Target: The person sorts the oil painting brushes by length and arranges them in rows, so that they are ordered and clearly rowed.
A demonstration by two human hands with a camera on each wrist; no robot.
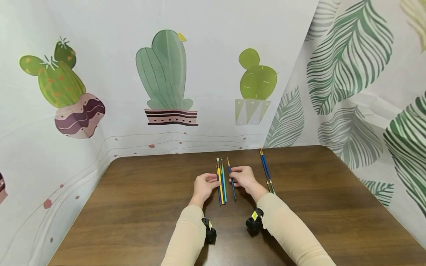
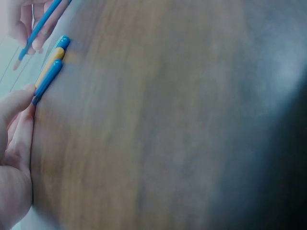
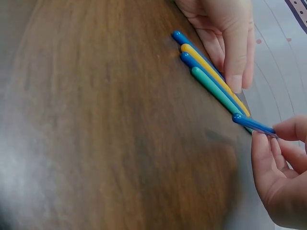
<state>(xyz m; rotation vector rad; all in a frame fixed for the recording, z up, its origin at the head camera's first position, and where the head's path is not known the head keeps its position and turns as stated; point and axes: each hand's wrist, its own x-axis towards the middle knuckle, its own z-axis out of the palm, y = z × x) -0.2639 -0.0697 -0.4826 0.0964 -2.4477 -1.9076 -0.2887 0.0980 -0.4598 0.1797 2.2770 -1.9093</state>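
Four slim paintbrushes lie side by side on the table, bristles pointing away: a yellow paintbrush point(image 1: 222, 198), a teal paintbrush point(image 3: 211, 85) and two blue ones. My left hand point(image 1: 203, 187) rests along their left side, with its thumb and fingertips touching the outer handles in the head view. The right hand point(image 1: 244, 178) pinches another blue paintbrush point(image 1: 233, 191) between thumb and fingers, just to the right of the group. In the right wrist view this brush's rounded handle end point(image 3: 237, 117) overlaps the teal one.
Farther right on the brown wooden table point(image 1: 149, 207) lie blue paintbrushes point(image 1: 265, 164), with more brush tips point(image 1: 270, 184) just below them, partly hidden by the right arm. A cactus-printed cloth point(image 1: 213, 74) hangs behind the table's far edge.
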